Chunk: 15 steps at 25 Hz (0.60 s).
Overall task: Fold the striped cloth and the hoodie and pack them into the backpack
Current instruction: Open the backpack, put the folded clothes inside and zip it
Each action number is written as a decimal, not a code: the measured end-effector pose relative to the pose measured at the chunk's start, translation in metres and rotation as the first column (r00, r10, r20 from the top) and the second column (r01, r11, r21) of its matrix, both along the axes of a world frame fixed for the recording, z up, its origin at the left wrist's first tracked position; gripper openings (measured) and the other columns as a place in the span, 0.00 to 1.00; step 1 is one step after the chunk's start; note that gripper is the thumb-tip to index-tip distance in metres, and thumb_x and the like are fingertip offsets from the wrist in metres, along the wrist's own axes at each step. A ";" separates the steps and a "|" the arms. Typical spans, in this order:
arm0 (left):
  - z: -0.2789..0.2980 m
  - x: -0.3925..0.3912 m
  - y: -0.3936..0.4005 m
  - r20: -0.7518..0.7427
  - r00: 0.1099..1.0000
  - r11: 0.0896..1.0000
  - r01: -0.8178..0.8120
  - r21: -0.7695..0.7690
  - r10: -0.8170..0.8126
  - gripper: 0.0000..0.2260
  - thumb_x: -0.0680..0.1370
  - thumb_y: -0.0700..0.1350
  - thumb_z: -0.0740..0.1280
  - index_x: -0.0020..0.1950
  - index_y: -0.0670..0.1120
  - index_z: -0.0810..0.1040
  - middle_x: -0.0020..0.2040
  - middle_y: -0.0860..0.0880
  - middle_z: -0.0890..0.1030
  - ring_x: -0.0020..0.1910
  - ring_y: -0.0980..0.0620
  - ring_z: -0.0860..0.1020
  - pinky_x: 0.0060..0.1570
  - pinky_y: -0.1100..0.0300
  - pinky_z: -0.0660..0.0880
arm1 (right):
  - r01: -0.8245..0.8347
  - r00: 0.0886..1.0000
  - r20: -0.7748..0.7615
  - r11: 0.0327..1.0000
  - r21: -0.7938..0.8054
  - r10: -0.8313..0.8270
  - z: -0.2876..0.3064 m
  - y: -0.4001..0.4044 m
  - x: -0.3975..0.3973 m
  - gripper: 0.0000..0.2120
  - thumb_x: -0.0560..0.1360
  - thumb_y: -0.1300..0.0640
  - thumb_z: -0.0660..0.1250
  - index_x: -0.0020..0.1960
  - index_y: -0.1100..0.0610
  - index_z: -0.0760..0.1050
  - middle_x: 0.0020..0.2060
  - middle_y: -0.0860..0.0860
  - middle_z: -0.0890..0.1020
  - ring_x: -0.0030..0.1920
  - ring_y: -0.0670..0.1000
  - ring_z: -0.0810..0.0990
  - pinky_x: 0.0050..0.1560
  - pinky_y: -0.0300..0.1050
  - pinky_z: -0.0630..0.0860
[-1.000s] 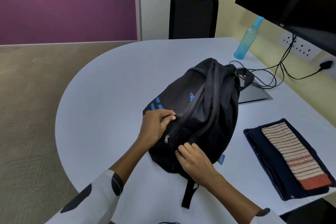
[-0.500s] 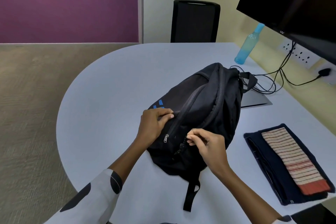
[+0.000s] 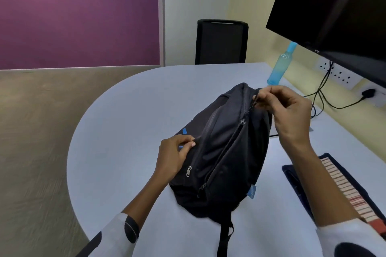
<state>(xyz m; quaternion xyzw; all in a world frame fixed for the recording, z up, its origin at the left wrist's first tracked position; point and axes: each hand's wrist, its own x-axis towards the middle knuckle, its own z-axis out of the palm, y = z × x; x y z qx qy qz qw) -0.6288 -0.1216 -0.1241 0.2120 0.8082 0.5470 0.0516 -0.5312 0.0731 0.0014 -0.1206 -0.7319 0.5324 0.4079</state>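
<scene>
One backpack (image 3: 225,152) in front of us, black with small blue marks, lying on its side in the middle of the pale table (image 3: 125,131), top end pointing away. We count two zip lines running along its upper face, one silver puller low on the near side and another glinting higher up, a little blue tag at its right edge, and one strap trailing toward us off the bottom.

Two hands on it. Our left hand (image 3: 174,154) grips the fabric on the bag's left flank, fingers curled in and thumb pressed down on the cloth. Our right hand (image 3: 286,108) is up at the far end, fingertips bunched tight, pinching a zip pull right at the top of the bag.

Off to the right, well apart from the backpack, one striped cloth (image 3: 346,185), cream and rust bands, lies folded long on top of one dark navy hoodie (image 3: 292,175), also folded flat; our right forearm covers part of both.

Further out: one blue water bottle (image 3: 279,67) standing by the wall, one dark monitor (image 3: 334,10) overhead, one black chair (image 3: 221,41) across the table, cables (image 3: 321,89) dropping to the wall sockets (image 3: 338,73).
</scene>
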 end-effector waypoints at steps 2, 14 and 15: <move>0.013 0.013 0.004 -0.035 0.999 0.994 0.015 0.104 -0.011 0.07 0.74 0.41 0.69 0.51 0.51 0.81 0.49 0.59 0.82 0.50 0.64 0.79 0.57 0.60 0.75 | -0.066 0.997 0.024 0.998 -0.022 0.067 0.008 -0.002 -0.007 0.06 0.75 0.64 0.68 0.41 0.57 0.81 0.35 0.54 0.83 0.36 0.55 0.83 0.40 0.45 0.82; 0.073 0.019 0.030 -0.252 0.965 0.997 -0.070 0.027 0.075 0.12 0.75 0.36 0.64 0.43 0.53 0.80 0.30 0.58 0.76 0.34 0.59 0.75 0.35 0.72 0.66 | -0.265 0.964 -0.046 0.934 -0.239 0.262 0.016 -0.033 -0.036 0.05 0.74 0.67 0.68 0.41 0.64 0.80 0.32 0.57 0.82 0.34 0.56 0.83 0.36 0.43 0.82; 0.077 0.013 0.023 -0.259 0.964 0.998 -0.057 0.008 0.057 0.15 0.73 0.34 0.63 0.47 0.53 0.82 0.33 0.57 0.79 0.35 0.59 0.76 0.36 0.72 0.68 | -0.246 0.969 -0.071 0.915 -0.319 0.236 0.016 -0.026 -0.040 0.05 0.75 0.67 0.67 0.40 0.64 0.79 0.32 0.56 0.82 0.33 0.54 0.82 0.37 0.42 0.82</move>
